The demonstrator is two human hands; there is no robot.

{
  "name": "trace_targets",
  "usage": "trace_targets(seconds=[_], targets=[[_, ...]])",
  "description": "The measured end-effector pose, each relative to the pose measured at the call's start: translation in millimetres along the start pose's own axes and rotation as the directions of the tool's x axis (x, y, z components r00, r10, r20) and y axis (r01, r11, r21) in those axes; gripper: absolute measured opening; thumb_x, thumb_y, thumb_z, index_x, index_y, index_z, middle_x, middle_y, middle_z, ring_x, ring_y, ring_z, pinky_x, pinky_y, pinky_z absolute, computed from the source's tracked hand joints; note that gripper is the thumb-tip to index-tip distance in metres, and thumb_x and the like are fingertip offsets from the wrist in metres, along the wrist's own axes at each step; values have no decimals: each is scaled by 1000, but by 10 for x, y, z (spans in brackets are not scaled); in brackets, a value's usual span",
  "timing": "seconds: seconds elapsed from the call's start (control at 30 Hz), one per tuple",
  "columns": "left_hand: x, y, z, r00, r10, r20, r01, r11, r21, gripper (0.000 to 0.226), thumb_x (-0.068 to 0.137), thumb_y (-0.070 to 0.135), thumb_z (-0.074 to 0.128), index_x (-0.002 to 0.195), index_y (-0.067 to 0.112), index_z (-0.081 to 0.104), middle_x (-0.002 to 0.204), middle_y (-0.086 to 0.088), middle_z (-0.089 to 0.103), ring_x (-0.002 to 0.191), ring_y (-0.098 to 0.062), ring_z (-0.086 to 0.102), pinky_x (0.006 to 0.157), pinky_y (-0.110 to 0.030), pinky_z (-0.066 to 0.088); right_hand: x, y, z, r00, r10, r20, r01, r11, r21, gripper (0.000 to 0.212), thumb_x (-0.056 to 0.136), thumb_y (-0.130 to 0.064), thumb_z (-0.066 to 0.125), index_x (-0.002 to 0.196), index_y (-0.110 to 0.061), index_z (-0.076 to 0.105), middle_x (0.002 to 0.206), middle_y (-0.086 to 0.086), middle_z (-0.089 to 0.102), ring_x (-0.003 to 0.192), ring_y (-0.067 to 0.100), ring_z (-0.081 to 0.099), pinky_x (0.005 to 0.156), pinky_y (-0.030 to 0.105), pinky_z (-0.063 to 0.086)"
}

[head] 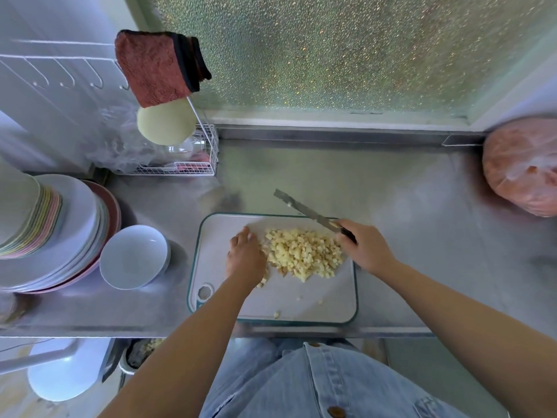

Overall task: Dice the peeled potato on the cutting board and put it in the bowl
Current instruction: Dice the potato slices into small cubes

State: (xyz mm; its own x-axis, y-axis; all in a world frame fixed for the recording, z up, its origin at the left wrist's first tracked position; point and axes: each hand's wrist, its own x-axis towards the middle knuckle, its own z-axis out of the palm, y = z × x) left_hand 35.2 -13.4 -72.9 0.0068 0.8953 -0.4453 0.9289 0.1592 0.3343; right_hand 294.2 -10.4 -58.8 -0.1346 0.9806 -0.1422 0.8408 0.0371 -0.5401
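Light-blue denim shirt (316, 384), brown buttons (336, 412) down a stitched front placket, pale seams; both forearms (187, 342) are bare.

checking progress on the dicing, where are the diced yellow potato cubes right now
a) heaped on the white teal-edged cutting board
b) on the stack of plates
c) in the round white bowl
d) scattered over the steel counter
A: the diced yellow potato cubes lie heaped on the white teal-edged cutting board, between the left hand and the right hand gripping the dark-handled knife; the round white bowl left of it is empty.
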Motion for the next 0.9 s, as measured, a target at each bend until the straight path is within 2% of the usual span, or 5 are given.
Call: trace_targets(seconds=[0.1,0.2,0.47,0.7,0.9], targets=[[-38,33,13,998,-5,-56,4,1000,-25,45,102,20,38,147,15,34,159,-2,17,143,-25,19,111,-40,31,-144,78,-68,979,200,-44,-194,973,122,9,95,-19,50,98,-19,59,69,-2,54,64,21,51,61,34,39],[-83,92,62,996,26,-89,-26,1000,3,46,102,22,37,147,16,33,160,-5,15,144,-26,15,113,-42,28,-341,171,-91,922,374,-101,-344,910,231,24,92,-14,47,70,-21,39,62,2,44,59,22,39,58,34,31],[-194,181,183,996,34,-87,-37,998,-40,49,102,23,34,149,12,26,159,-9,18,145,-28,16,114,-45,27,-682,260,30,784,621,-2,-521,660,542,13,93,-9,44,80,-8,48,60,4,51,57,21,45,57,32,36],[-244,107,267,995,60,-84,-63,997,-41,54,101,24,37,152,13,23,159,-8,18,145,-27,13,115,-45,25,-809,344,185,743,665,76,-549,541,637,23,95,-7,44,73,-14,45,60,6,49,48,16,40,44,25,34],[-232,115,326,995,36,-93,-36,999,-3,55,101,26,36,152,14,21,160,-6,14,146,-26,10,115,-45,22,-748,380,194,786,590,184,-569,573,590,18,97,-10,43,80,-6,45,57,7,45,41,14,34,39,23,30]])
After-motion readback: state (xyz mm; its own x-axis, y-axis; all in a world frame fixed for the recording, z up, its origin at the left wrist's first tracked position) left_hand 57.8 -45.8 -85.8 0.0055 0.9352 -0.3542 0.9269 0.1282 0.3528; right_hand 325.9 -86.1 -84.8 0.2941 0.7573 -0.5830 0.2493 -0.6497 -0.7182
